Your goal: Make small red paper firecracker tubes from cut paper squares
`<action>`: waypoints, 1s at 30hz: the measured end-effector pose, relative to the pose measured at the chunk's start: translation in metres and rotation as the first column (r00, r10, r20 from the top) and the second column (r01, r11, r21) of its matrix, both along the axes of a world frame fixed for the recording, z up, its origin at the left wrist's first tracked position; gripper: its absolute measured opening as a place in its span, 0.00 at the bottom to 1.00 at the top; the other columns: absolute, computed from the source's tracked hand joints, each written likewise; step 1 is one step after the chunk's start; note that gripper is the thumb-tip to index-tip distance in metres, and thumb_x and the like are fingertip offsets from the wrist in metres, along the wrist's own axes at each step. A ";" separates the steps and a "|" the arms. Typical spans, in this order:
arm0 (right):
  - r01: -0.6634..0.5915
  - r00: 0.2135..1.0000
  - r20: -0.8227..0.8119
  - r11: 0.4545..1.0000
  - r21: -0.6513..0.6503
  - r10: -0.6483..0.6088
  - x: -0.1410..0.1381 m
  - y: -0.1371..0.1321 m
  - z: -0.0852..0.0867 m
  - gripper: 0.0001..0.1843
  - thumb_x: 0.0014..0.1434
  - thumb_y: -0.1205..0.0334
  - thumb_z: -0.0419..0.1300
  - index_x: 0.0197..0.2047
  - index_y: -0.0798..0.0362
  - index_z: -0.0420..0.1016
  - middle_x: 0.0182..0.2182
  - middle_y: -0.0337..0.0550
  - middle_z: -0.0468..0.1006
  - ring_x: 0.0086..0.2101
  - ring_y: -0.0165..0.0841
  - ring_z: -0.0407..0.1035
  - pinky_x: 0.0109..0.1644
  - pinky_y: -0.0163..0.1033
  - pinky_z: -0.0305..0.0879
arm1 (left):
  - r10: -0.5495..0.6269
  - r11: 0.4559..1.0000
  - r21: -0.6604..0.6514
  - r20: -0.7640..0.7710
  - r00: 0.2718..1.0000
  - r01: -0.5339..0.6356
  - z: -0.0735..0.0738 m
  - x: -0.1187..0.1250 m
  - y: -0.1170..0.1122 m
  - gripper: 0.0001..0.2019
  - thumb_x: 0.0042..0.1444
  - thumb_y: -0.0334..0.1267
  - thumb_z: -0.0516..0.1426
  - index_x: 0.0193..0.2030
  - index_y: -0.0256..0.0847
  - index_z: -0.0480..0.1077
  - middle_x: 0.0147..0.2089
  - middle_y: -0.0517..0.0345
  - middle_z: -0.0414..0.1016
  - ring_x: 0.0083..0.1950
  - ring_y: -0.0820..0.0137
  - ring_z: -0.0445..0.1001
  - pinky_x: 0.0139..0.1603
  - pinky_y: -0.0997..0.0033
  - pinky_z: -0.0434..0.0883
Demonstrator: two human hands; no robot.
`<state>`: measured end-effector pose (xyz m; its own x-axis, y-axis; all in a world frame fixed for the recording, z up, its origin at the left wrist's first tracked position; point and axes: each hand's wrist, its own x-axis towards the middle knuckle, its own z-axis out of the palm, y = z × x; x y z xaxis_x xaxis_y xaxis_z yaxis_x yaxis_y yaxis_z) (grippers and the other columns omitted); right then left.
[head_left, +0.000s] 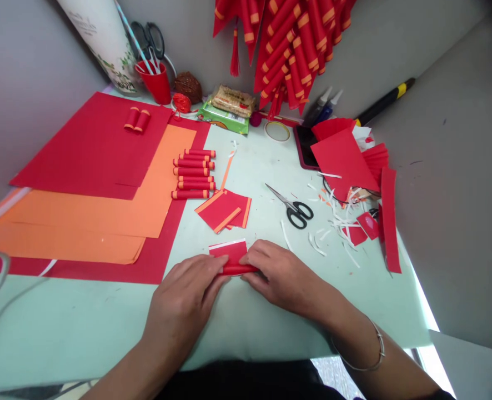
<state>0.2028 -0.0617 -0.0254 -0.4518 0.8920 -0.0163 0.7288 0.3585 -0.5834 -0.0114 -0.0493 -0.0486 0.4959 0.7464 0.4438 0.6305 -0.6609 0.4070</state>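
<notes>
Between my two hands lies a piece of red paper [235,251], its near edge rolled into a narrow tube. A white strip runs along its far edge. My left hand [187,289] pinches the left end of the roll, and my right hand [277,272] pinches the right end. Just beyond are several flat red paper pieces [219,212] with orange bands. Finished red paper rolls [191,172] with orange ends lie in a stack behind them. Scissors [291,206] with black handles rest to the right, blades partly apart.
Large red sheets [91,139] and orange sheets [104,214] cover the left side. White paper scraps [337,216] and red pieces [346,161] litter the right, beside a phone [304,147]. At the back stand a red cup [156,83], tape roll [277,131] and snack packets [231,103]. Red paper decorations [291,50] hang above.
</notes>
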 end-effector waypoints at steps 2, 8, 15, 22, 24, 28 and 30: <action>-0.003 1.000 -0.030 1.000 -0.007 0.003 0.001 0.001 0.001 0.06 0.66 0.67 0.57 0.44 0.56 0.75 0.40 0.48 0.74 0.41 0.37 0.70 0.45 0.42 0.69 | -0.026 0.999 0.028 -0.023 0.999 0.027 0.000 0.000 0.000 0.08 0.66 0.37 0.56 0.48 0.40 0.74 0.43 0.52 0.83 0.45 0.60 0.80 0.49 0.56 0.76; -0.011 0.993 -0.118 1.000 0.019 0.013 0.003 0.004 -0.006 0.09 0.66 0.67 0.56 0.46 0.52 0.77 0.42 0.48 0.73 0.43 0.37 0.69 0.46 0.41 0.69 | 0.014 1.000 -0.013 -0.027 1.000 -0.014 0.002 0.000 -0.002 0.06 0.64 0.36 0.58 0.45 0.42 0.74 0.39 0.52 0.79 0.40 0.61 0.76 0.41 0.60 0.75; -0.020 0.991 -0.134 0.999 0.046 0.026 0.003 0.006 -0.013 0.12 0.67 0.65 0.56 0.51 0.51 0.77 0.41 0.48 0.74 0.42 0.37 0.69 0.47 0.42 0.70 | 0.010 0.999 -0.037 -0.065 0.998 -0.012 -0.002 -0.001 -0.004 0.06 0.63 0.37 0.59 0.45 0.41 0.72 0.38 0.52 0.77 0.40 0.61 0.75 0.40 0.60 0.74; 0.001 0.996 -0.093 1.000 0.029 0.002 0.005 0.006 -0.013 0.19 0.62 0.62 0.63 0.56 0.50 0.72 0.48 0.49 0.73 0.46 0.38 0.70 0.46 0.41 0.71 | -0.001 0.998 -0.056 -0.016 1.000 0.001 0.001 -0.003 -0.004 0.06 0.67 0.36 0.55 0.47 0.40 0.70 0.40 0.52 0.76 0.41 0.63 0.75 0.42 0.62 0.74; 0.006 0.996 -0.094 0.999 0.042 -0.002 0.006 0.006 -0.012 0.12 0.65 0.62 0.60 0.52 0.51 0.73 0.46 0.48 0.74 0.44 0.37 0.71 0.45 0.40 0.70 | -0.005 0.997 -0.078 -0.007 1.000 0.005 0.002 -0.004 -0.002 0.07 0.67 0.36 0.54 0.48 0.39 0.70 0.40 0.52 0.76 0.41 0.63 0.75 0.42 0.63 0.74; 0.010 0.997 -0.073 0.998 0.069 -0.005 0.007 0.006 -0.008 0.07 0.66 0.63 0.57 0.45 0.53 0.74 0.40 0.47 0.76 0.40 0.36 0.72 0.42 0.38 0.69 | -0.016 0.992 -0.125 -0.009 1.000 0.015 0.004 -0.001 0.001 0.07 0.67 0.37 0.54 0.48 0.39 0.70 0.41 0.51 0.76 0.43 0.62 0.75 0.44 0.61 0.74; 0.013 0.999 -0.048 0.998 0.066 -0.010 0.008 0.006 -0.006 0.06 0.66 0.63 0.58 0.43 0.54 0.74 0.38 0.46 0.76 0.39 0.36 0.72 0.41 0.38 0.68 | -0.027 0.990 -0.136 -0.014 1.000 0.025 0.005 0.000 0.002 0.08 0.66 0.37 0.54 0.49 0.39 0.70 0.42 0.50 0.76 0.44 0.61 0.75 0.44 0.61 0.74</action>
